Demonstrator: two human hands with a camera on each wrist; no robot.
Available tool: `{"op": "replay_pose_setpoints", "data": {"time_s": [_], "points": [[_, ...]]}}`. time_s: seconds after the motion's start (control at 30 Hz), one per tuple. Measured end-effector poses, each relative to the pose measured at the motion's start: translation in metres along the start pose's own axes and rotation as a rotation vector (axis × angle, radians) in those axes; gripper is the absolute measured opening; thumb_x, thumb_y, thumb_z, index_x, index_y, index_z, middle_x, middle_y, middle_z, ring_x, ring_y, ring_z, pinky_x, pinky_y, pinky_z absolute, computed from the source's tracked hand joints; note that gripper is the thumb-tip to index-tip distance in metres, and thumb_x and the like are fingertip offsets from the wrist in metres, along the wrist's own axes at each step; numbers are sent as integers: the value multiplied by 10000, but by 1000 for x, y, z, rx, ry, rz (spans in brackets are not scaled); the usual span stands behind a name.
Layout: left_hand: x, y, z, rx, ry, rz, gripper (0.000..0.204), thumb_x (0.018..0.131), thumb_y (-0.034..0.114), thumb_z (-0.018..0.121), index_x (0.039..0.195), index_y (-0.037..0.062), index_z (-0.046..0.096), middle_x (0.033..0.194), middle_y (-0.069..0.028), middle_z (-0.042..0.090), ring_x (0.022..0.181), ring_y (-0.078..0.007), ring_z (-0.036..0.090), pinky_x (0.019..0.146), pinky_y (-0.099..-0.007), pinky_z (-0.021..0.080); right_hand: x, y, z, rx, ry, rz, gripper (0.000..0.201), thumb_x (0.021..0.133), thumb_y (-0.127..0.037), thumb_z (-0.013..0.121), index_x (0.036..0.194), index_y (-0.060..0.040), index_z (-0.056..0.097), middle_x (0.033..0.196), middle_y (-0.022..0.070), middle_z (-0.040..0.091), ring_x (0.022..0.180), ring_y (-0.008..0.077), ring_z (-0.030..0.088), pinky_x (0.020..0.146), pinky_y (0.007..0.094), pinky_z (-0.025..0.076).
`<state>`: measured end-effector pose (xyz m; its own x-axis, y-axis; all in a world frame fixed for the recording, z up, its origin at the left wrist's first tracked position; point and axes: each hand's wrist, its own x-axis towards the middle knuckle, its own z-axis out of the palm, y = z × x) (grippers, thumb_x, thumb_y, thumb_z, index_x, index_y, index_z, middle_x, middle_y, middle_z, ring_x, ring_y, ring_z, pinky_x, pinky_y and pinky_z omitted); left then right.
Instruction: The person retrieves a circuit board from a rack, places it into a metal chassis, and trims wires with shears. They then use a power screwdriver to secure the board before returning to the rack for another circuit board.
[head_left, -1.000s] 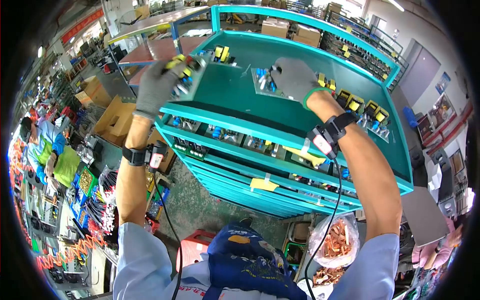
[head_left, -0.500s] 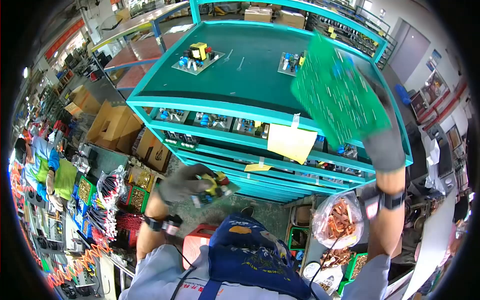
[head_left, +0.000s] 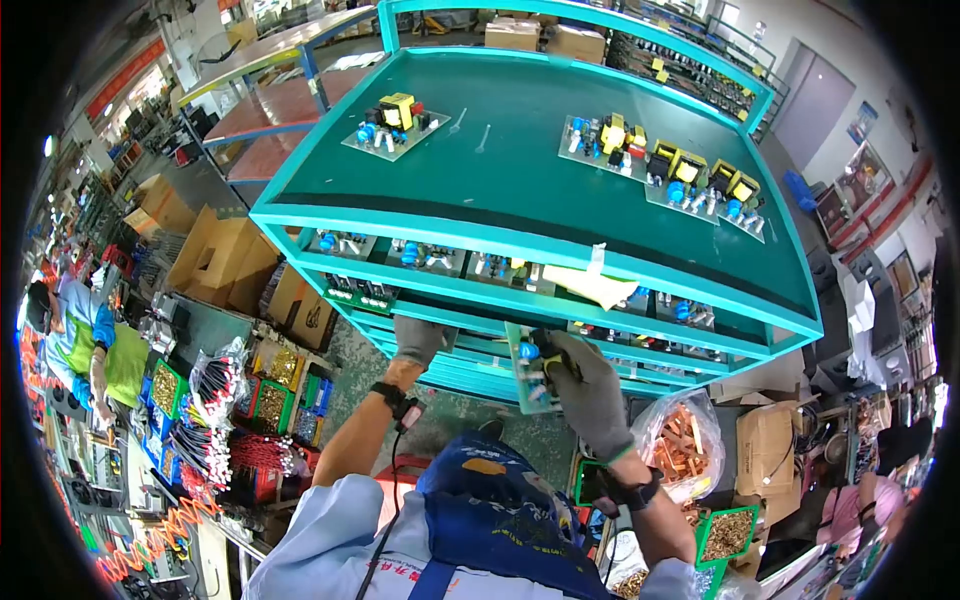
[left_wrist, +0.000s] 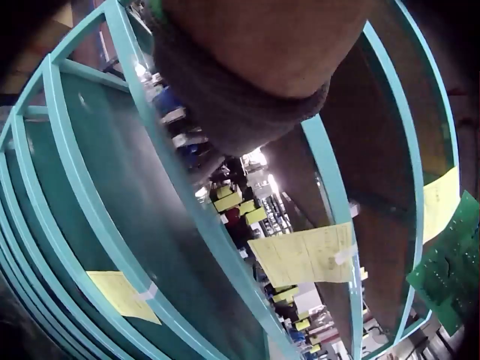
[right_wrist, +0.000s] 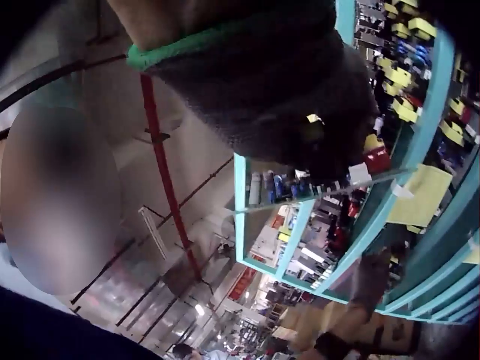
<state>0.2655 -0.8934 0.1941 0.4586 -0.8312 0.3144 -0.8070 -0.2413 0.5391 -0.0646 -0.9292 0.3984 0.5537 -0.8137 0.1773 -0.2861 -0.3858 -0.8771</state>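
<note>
A teal multi-shelf rack (head_left: 520, 240) stands in front of me, with circuit boards lying on its shelves. My right hand (head_left: 550, 365), in a grey glove, pinches a small circuit board (head_left: 522, 385) with blue and yellow parts, held upright before the lower shelves. The right wrist view shows that board (right_wrist: 300, 196) edge-on under the gloved fingers (right_wrist: 300, 112). My left hand (head_left: 418, 340) reaches in between two lower shelves, where its fingers are hidden. The left wrist view shows the left glove (left_wrist: 225, 105) against the shelf rims, and the green underside of the board (left_wrist: 450, 262) at lower right.
Three groups of boards (head_left: 392, 122) (head_left: 610, 135) (head_left: 700, 185) lie on the top shelf. Yellow paper notes (head_left: 590, 283) are taped to shelf rims. A bag of copper parts (head_left: 680, 455) sits at right, cardboard boxes (head_left: 225, 255) and parts bins (head_left: 270, 390) at left. A seated person (head_left: 85, 340) is far left.
Both hands came down from the top shelf. The right hand lowered a board in front of the lower shelves. The left hand, which carried a board half a second ago, has gone into a lower shelf.
</note>
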Motion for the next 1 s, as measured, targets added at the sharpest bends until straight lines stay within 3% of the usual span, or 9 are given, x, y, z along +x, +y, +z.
{"op": "replay_pose_setpoints", "data": {"time_s": [0.1, 0.3, 0.33, 0.4, 0.47, 0.53, 0.63, 0.83, 1.0], "points": [[17, -40, 38, 198, -53, 45, 227, 842, 245, 737, 1002, 84, 733, 962, -151, 709, 923, -389, 660, 813, -496, 502, 17, 12, 32, -14, 145, -59, 413, 876, 33, 676, 1288, 18, 646, 1195, 190, 651, 1042, 272, 676, 879, 356, 541], [12, -49, 45, 280, 18, 198, 273, 812, 209, 750, 1054, 86, 727, 1019, -165, 710, 965, -421, 652, 811, -500, 512, 36, 39, 70, -162, 332, -198, 336, 899, -32, 708, 1229, 7, 658, 1084, 234, 624, 919, 379, 664, 751, 444, 544], [11, -39, 39, 289, 29, 233, 286, 806, 204, 754, 1065, 86, 726, 1031, -167, 710, 975, -428, 649, 813, -501, 513, 41, 43, 74, -209, 341, -193, 314, 898, -38, 712, 1204, 6, 660, 1072, 236, 626, 915, 390, 659, 736, 454, 536], [-6, -5, 13, 128, 279, 288, 268, 816, 159, 747, 1065, 69, 703, 1021, -169, 693, 975, -430, 638, 851, -523, 494, 50, 57, 85, -304, 367, -176, 271, 895, -50, 719, 1155, 3, 665, 1047, 241, 631, 907, 410, 649, 705, 474, 520], [-22, 11, -6, 58, 204, 291, 355, 834, 166, 751, 1145, 56, 619, 1138, -192, 634, 1062, -445, 564, 917, -574, 442, 63, 70, 96, -400, 384, -221, 177, 891, -115, 720, 1046, -35, 689, 929, 201, 668, 816, 427, 645, 659, 499, 512], [-40, 17, -7, 50, 66, 152, 359, 910, 181, 694, 1233, 50, 609, 1198, -214, 611, 1154, -459, 533, 947, -563, 454, 76, 81, 105, -480, 381, -254, 152, 883, -152, 717, 1000, -55, 706, 854, 171, 679, 755, 419, 647, 644, 504, 519], [-57, 32, -9, -53, 58, 162, 395, 938, 219, 687, 1274, 37, 589, 1232, -220, 601, 1151, -455, 545, 960, -546, 458, 88, 84, 119, -646, 454, -320, 138, 869, -198, 711, 938, -80, 724, 794, 151, 678, 690, 409, 645, 619, 510, 523], [-62, 69, -31, -187, 24, 250, 384, 916, 152, 711, 1267, 30, 612, 1237, -208, 632, 1143, -433, 593, 944, -510, 507, 87, 80, 118, -635, 480, -333, 133, 855, -199, 719, 925, -86, 727, 789, 153, 673, 691, 404, 639, 622, 514, 520], [-57, 113, -62, -285, -12, 209, 286, 912, 135, 708, 1172, 26, 663, 1164, -194, 674, 1093, -405, 636, 929, -479, 528, 67, 59, 97, -489, 365, -290, 221, 888, -159, 707, 1096, -88, 714, 1001, 212, 661, 842, 436, 641, 709, 514, 537]]}}
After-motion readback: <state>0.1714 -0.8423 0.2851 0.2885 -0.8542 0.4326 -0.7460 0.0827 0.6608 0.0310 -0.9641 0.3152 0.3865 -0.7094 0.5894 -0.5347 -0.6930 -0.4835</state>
